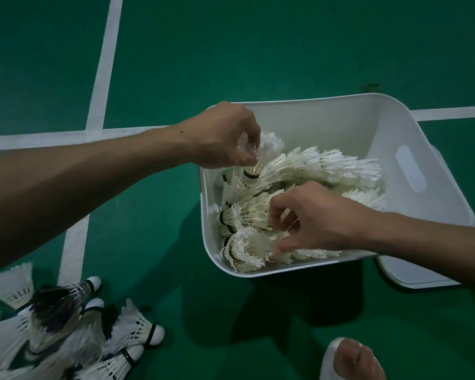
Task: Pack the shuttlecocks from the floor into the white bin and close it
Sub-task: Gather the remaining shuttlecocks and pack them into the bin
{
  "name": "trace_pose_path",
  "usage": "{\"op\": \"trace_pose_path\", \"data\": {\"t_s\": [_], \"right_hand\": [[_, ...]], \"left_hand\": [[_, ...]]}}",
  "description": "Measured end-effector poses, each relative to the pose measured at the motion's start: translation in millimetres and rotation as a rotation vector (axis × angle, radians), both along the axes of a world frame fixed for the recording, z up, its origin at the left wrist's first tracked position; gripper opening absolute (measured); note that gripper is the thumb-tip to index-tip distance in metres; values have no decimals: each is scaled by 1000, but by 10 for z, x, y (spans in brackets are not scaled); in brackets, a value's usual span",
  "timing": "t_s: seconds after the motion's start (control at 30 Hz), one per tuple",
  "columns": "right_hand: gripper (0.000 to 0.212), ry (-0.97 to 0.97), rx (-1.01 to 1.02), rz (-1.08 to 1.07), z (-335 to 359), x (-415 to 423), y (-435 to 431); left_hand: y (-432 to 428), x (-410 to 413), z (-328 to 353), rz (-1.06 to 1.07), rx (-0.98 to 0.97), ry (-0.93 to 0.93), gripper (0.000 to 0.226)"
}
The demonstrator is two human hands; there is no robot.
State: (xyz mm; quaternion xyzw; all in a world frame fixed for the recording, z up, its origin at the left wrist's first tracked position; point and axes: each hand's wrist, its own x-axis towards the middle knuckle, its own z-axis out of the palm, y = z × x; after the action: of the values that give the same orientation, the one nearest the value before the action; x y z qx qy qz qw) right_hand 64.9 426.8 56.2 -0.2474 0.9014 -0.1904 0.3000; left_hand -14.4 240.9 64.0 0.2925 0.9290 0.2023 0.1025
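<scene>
Green court floor crossed by white lines fills the view.

Fingers of the left hand are curled down and pinch the feathers of a shuttlecock, which stands tilted with its black-banded cork low, at the bin's left end. The left forearm reaches in from the left edge.

Fingers of the right hand are bent and spread, their tips in the feathers of the packed shuttlecocks; whether they grip one cannot be told. This arm comes in from the right, over the bin's near wall.

Both hands are inside the white bin, which stands open on the floor. The packed shuttlecocks lie in rows on their sides, nested cork into feathers, with their corks toward the left wall. A handle slot shows in the right wall. A white lid lies flat on the floor, partly under the bin at its right.

More shuttlecocks lie in a loose pile at the lower left, well apart from the bin. A foot in a white slipper shows at the bottom edge.
</scene>
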Motion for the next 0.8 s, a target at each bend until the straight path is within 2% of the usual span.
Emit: {"op": "trace_pose_path", "data": {"t_s": [0.13, 0.27, 0.4, 0.6, 0.67, 0.8], "right_hand": [[40, 149, -99, -316, 32, -111, 182], [62, 147, -287, -561, 82, -121, 289], [85, 8, -381, -500, 141, -70, 290], [79, -43, -388, -453, 138, -67, 300], [75, -14, -323, -381, 145, -67, 319], [60, -17, -219, -183, 150, -16, 261]], "left_hand": [[60, 87, 48, -93, 36, 26, 12], [147, 182, 88, -191, 49, -7, 12], [205, 268, 98, -253, 49, -62, 21], [169, 309, 45, -176, 167, -176, 49], [106, 248, 29, -183, 89, -119, 43], [-6, 117, -33, -212, -72, -30, 17]]}}
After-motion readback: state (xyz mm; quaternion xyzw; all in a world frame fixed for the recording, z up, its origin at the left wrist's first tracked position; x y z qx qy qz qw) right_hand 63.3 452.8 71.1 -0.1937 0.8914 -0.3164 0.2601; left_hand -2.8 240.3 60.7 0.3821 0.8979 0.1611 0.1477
